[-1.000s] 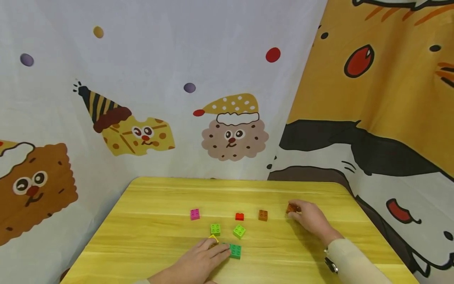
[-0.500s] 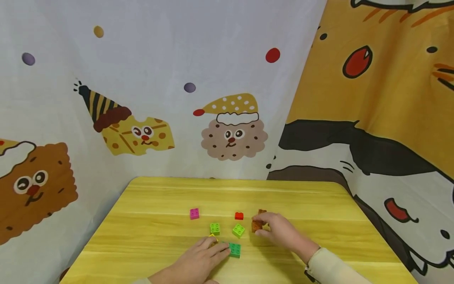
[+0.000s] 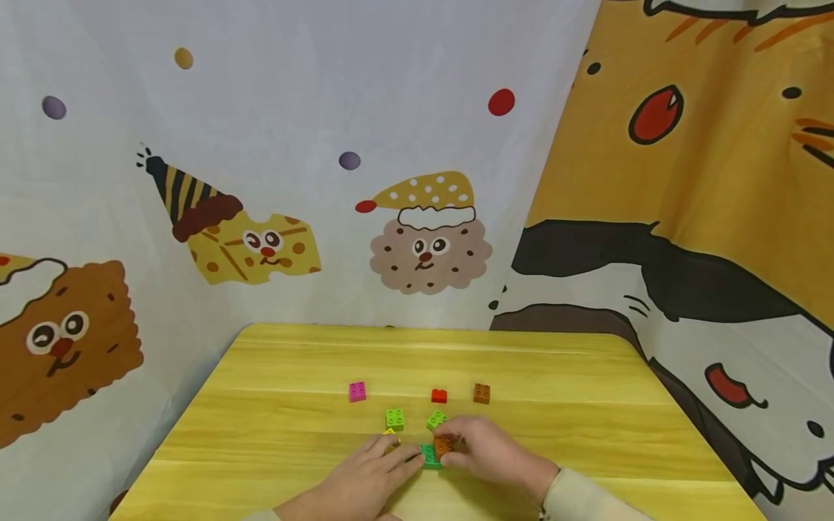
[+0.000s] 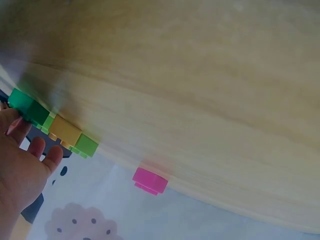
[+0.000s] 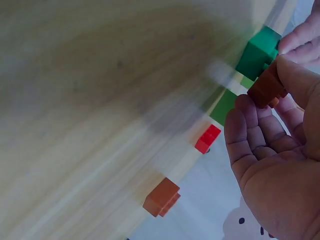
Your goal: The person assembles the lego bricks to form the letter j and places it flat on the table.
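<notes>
Your right hand point(image 3: 487, 449) pinches a brown brick point(image 3: 444, 446) at the green brick point(image 3: 430, 459), contact unclear; your left hand point(image 3: 365, 474) touches the green one with loosely extended fingers. The left wrist view bares the yellow brick point(image 4: 65, 130), mostly covered in head view.

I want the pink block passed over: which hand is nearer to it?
Left. The left hand lies on the person's side of the pink block, apart from it; the right hand is farther off, rightward, holding a brown block.
</notes>
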Tool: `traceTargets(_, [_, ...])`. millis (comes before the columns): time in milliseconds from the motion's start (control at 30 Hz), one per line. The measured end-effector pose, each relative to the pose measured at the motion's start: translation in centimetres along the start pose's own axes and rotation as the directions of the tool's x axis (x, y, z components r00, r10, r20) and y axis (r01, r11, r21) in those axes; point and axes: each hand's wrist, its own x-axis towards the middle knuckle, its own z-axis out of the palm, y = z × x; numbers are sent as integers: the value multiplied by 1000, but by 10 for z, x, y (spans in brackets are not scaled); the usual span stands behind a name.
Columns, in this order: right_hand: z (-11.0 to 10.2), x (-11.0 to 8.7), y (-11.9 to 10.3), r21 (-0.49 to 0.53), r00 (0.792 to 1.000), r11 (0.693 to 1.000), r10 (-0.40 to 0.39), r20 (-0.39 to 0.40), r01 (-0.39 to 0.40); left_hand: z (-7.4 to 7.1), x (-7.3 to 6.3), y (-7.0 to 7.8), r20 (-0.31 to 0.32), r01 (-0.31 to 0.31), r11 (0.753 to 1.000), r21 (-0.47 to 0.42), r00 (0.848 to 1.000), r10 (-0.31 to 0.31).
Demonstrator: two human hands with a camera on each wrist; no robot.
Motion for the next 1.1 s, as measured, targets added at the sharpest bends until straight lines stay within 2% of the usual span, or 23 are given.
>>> traceTargets(200, [3, 1, 1, -62, 1000, 998, -1, -17, 0, 2, 0, 0, -15, -8, 1000, 5, 1000, 8])
traceTargets(700, [7, 0, -10, -231, 995, 970, -86, -54, 71, 3, 0, 1, -37, -8, 1000, 2, 999, 8])
traceTargets(967, [9, 2, -8, -138, 1000, 990, -6, -23, 3, 3, 0, 1, -30, -5, 1000, 5, 1000, 5])
traceTargets(1100, [10, 3, -6, -113, 1000, 994, -1, -16, 0, 3, -1, 1, -36, -1, 1000, 3, 999, 2])
